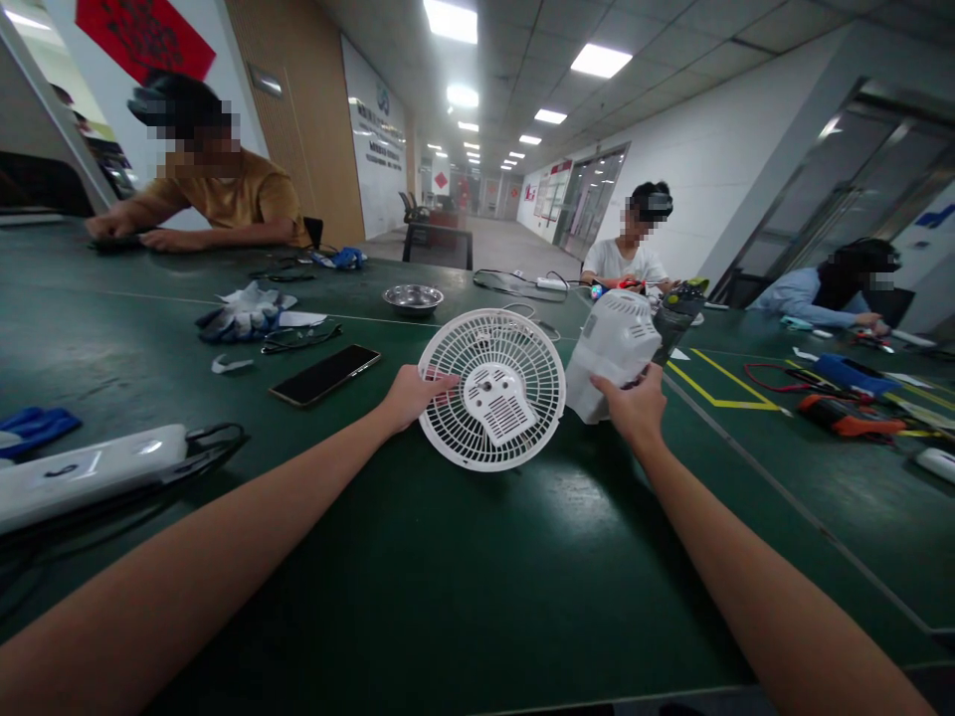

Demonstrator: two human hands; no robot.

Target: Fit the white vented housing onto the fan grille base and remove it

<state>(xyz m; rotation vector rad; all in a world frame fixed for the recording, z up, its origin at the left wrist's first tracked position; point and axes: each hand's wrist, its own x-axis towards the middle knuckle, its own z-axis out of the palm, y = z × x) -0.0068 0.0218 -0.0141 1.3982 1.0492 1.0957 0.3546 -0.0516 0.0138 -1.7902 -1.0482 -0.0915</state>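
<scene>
A round white fan grille [514, 443] is gripped at its left rim by my left hand [415, 396], thumb over the slats. A vented plate [498, 403] sits at its centre. To the right, my right hand [634, 408] grips a white plastic fan housing [613, 338] with slots along its top, tilted beside the grille. The fingers behind each part are hidden. A thin white cable [548, 326] runs behind the grille. Behind the housing stands a dark container [677, 323], its contents unclear.
On the green table [477, 597] lie a phone [326, 375], a metal bowl [413, 298], work gloves [246, 313] and a white power strip [96, 475]. An orange multimeter [851, 416] lies right. Several people sit around the table, including a person in a yellow shirt [239, 204].
</scene>
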